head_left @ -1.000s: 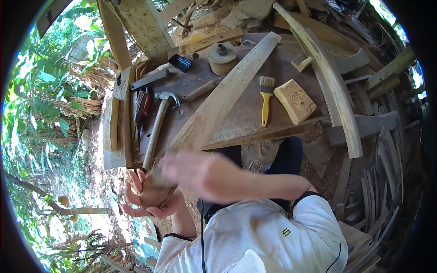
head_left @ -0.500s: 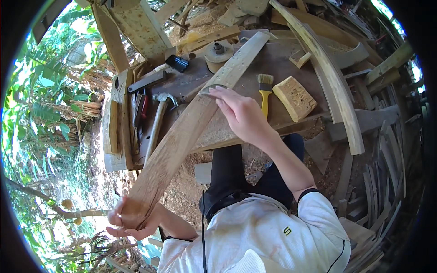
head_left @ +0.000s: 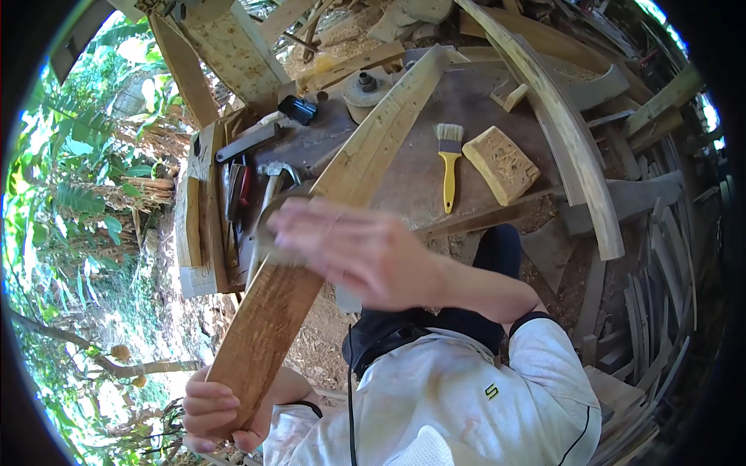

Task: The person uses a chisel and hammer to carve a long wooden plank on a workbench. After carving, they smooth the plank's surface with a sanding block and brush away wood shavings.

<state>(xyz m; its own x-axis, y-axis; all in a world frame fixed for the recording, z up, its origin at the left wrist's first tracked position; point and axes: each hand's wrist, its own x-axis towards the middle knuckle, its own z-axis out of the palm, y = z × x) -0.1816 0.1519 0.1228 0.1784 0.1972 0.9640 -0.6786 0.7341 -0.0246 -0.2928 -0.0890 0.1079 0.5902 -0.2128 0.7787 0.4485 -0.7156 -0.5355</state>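
A long, flat wooden board [head_left: 381,140] slants from lower left up across the workbench [head_left: 416,182]. Its near end is in the grip of my left hand [head_left: 211,412], fingers wrapped over one edge and thumb on the other side. My right hand [head_left: 353,245], smeared by motion, presses a round, flat sanding disc [head_left: 269,239] onto the middle of the board. Most of the disc is hidden by the fingers. A claw hammer [head_left: 273,172] lies partly behind the disc and hand.
A yellow-handled paintbrush [head_left: 448,169] and a wood block [head_left: 503,167] lie on the bench's right side. Behind the board sits a round metal piece [head_left: 365,89]. Red-handled pliers [head_left: 245,185] rest at left. A long curved timber [head_left: 571,147] leans at right beside stacked offcuts.
My right hand has slid the disc down along the board, toward my left hand. The left fingers have closed more firmly around the near end, and the board has tilted slightly.
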